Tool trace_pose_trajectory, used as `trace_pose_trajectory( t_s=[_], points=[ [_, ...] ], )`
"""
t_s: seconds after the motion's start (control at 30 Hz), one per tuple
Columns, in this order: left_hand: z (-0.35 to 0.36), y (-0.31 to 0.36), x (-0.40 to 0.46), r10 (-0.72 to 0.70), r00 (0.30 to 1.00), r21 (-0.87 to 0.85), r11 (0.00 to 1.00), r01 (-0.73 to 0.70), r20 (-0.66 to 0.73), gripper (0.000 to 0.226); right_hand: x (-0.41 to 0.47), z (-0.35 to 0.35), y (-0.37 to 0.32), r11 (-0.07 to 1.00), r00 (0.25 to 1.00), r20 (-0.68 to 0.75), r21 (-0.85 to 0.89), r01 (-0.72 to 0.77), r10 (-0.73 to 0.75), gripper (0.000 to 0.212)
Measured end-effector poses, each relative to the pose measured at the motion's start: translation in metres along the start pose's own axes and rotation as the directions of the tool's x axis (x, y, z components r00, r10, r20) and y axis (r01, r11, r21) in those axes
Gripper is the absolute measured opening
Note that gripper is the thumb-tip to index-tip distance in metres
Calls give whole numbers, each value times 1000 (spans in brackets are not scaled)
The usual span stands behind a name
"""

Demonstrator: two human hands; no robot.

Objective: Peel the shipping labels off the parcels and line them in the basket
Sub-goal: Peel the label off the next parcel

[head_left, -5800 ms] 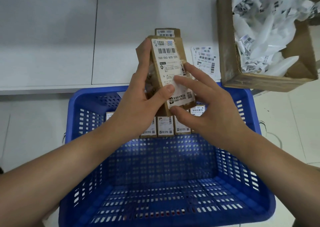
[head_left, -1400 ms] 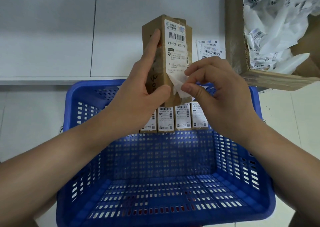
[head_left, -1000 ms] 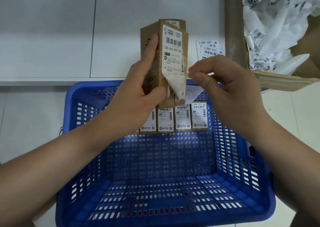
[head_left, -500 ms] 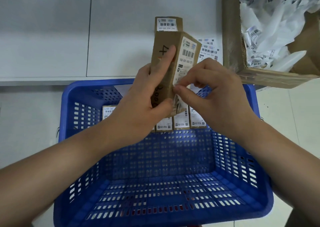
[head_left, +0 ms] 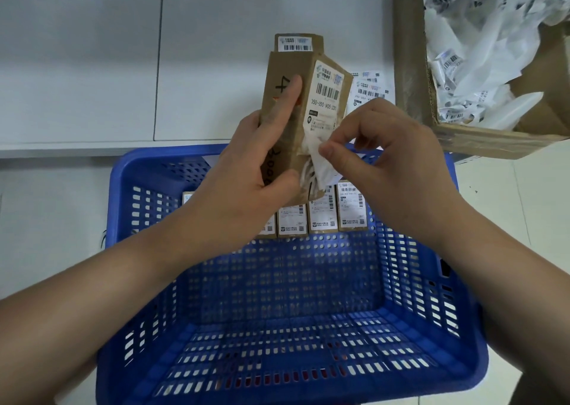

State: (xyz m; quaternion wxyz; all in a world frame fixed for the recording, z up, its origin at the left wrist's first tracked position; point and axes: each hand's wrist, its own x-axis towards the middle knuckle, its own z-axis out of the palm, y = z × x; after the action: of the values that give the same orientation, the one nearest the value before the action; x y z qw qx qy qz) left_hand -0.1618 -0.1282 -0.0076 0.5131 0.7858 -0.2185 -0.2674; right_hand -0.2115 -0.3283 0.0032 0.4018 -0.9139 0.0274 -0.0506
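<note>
While the left hand (head_left: 246, 182) grips the brown parcel (head_left: 293, 120) upright above the far rim of the blue basket (head_left: 138, 250), the right hand (head_left: 391, 164) pinches the lifted lower corner of its shipping label (head_left: 324, 102) between thumb and forefinger. To peel well, I judge the pull should run slow and low along the carton face, thumb bracing the box, since the paper looks apt to tear. Its upper part lies flat, barcode and printed numbers legible; its lower part is wrinkled and ragged, curling off the cardboard. Beneath, a row of labelled boxes (head_left: 324, 216) stands against the basket's far wall. Discarded backing paper fills a cardboard carton (head_left: 410, 65) at right.
</note>
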Motion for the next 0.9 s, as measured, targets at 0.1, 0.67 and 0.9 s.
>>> trace_pose_trajectory(
  t_s=[0.1, 0.67, 0.9],
  points=[
    [-1, 0, 0, -3, 1000, -15, 1000, 3, 10, 90, 1, -3, 0, 1000, 1000, 0, -10, -15, 15, 11],
    [9, -3, -3, -18, 1000, -23, 1000, 18, -18, 87, 2, 0, 5, 999, 997, 65, -23, 47, -45, 29],
    [16, -4, -8, 17, 1000, 47, 999, -17, 12, 87, 0, 5, 2, 998, 998, -28, -40, 54, -55, 16]
  ],
)
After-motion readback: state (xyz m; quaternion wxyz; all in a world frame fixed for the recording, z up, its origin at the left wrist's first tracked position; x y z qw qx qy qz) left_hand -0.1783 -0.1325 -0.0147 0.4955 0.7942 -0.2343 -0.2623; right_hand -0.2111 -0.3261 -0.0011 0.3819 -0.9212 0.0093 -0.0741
